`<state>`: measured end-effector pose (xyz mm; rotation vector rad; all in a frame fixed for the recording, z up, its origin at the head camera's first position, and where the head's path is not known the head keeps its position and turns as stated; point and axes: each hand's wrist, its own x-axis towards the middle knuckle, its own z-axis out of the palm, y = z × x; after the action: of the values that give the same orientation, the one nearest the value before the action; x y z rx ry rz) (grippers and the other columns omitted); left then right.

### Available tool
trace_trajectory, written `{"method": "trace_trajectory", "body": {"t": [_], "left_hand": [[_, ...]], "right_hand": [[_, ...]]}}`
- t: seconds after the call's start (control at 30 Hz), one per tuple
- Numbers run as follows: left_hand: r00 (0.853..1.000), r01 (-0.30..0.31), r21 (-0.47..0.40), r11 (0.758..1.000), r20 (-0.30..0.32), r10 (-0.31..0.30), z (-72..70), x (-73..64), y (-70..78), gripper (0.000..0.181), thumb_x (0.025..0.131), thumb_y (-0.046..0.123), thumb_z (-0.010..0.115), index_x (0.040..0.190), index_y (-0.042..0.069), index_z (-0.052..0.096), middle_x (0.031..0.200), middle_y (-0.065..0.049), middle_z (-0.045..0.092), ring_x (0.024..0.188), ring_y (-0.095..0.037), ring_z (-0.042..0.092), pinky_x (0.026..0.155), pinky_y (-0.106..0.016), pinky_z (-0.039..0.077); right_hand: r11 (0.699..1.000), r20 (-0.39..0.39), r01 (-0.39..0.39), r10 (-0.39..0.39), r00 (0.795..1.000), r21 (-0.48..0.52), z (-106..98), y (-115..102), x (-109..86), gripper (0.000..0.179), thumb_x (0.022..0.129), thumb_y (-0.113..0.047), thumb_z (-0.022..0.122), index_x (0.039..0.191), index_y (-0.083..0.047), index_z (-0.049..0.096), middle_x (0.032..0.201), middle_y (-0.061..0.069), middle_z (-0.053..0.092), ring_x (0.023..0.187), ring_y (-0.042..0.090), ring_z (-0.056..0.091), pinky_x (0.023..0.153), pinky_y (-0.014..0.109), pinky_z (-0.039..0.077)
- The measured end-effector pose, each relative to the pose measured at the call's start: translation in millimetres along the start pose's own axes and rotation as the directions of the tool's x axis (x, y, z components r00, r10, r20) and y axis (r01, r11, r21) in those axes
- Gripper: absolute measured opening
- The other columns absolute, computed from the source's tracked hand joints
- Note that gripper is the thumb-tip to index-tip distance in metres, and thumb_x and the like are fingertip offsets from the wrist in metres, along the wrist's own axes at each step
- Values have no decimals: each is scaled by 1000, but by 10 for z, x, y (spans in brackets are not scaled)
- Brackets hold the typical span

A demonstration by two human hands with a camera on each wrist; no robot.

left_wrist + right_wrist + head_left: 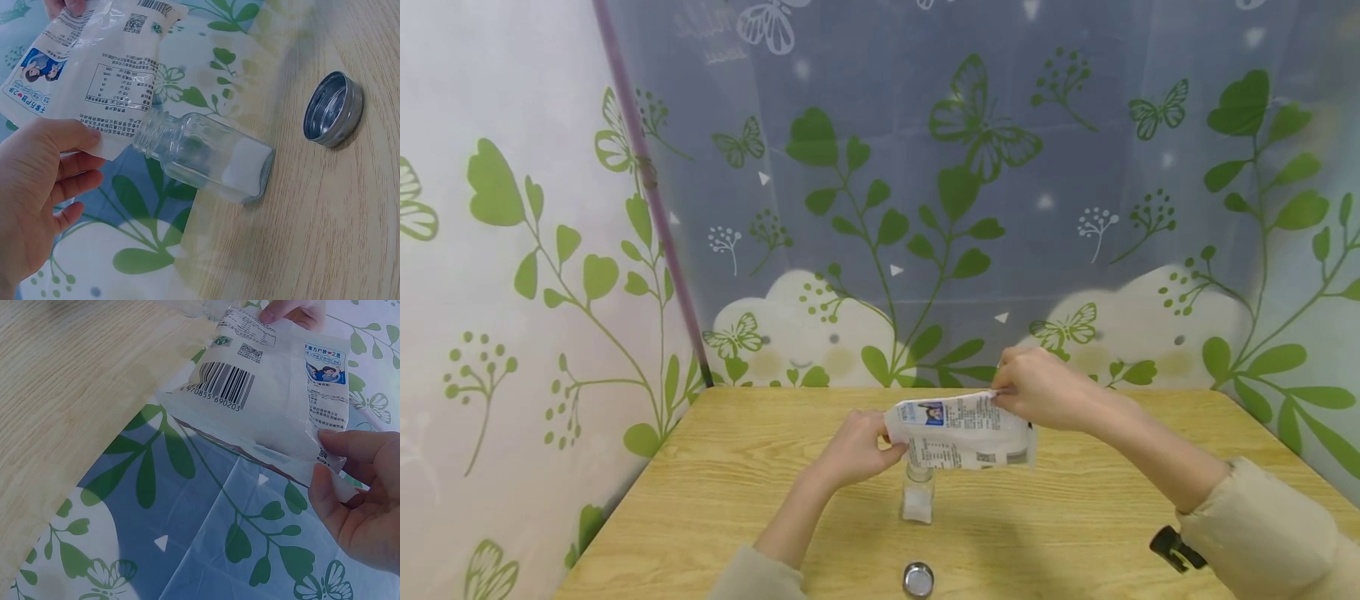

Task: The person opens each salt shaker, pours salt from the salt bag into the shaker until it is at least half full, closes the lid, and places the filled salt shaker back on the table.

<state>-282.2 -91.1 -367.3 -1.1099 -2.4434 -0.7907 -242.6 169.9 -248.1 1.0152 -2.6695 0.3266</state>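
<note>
While the printed packet (962, 433) is hanging between the fingers of the left hand (856, 451) and right hand (1047, 390), which are pinching opposite ends, the glass jar (918, 497) is standing just below the left fingertips.

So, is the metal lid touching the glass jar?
Apart: the left wrist view shows a strip of wooden tabletop between the metal lid and the glass jar.

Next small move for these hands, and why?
Probably tip the white printed plastic packet slightly by raising the right hand: the left hand holds its opposite end near the mouth of the open clear glass jar, whose white contents fill only the lower part.
</note>
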Motion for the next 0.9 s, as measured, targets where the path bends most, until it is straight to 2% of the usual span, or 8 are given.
{"method": "trace_trajectory", "body": {"t": [0.23, 0.9], "left_hand": [[1000, 10, 14, 1000, 9, -10, -10, -1, 10, 16, 78, 9, 69, 94, 9, 71, 82, 1, 68, 69, -12, 58, 64, -22, 43], [1000, 18, 22, 1000, 17, -18, -24, -1, 30, 16, 78, 9, 69, 94, 8, 71, 82, 0, 68, 70, -16, 60, 64, -23, 44]], "right_hand": [[1000, 1, 3, -3, 1000, 0, -11, -10, 9, 4, 77, -2, 69, 80, -2, 72, 73, -3, 52, 66, 9, 50, 56, 18, 46], [1000, 21, -11, 11, 1000, 17, -23, -21, 6, 5, 79, -1, 67, 80, -3, 72, 72, -3, 50, 66, 9, 48, 55, 18, 45]]}}
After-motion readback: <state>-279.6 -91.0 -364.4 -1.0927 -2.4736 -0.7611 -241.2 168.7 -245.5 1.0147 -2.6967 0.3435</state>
